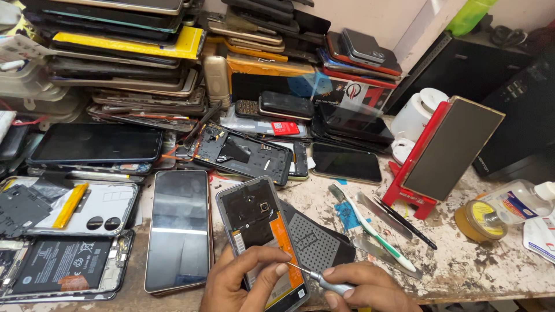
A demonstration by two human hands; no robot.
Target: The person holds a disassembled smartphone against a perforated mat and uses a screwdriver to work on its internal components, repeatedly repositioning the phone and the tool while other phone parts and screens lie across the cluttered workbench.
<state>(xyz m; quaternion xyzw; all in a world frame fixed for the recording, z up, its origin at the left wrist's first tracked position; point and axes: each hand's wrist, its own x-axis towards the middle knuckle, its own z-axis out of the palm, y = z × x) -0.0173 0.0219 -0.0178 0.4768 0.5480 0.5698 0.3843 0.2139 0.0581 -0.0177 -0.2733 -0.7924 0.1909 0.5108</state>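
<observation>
The right hand [370,289] is closed around a small screwdriver [324,280], thumb and fingers pinching its silver handle, with the thin tip pointing left onto the lower part of an opened phone [260,231]. The left hand [243,283] grips that phone from its left edge, fingers curled over the lower end and the thumb lying across the open back beside the screwdriver tip. The phone lies back-up and tilted at the front edge of the bench [462,260], its cover off, showing a dark upper half with a camera hole and an orange strip down its right side.

Just right of the phone, partly under it, lies a black perforated plate [318,242]. Just left of the phone a whole handset [178,231] lies screen-up. Further left are a white back cover [98,208] and an open handset with a bare battery [60,266]. Behind the phone sits a black inner frame [243,151], and beyond that stacks of handsets [115,58]. Right of the phone lie a toothbrush [370,228] and tweezers [404,222], then a red stand [416,167] propping a panel.
</observation>
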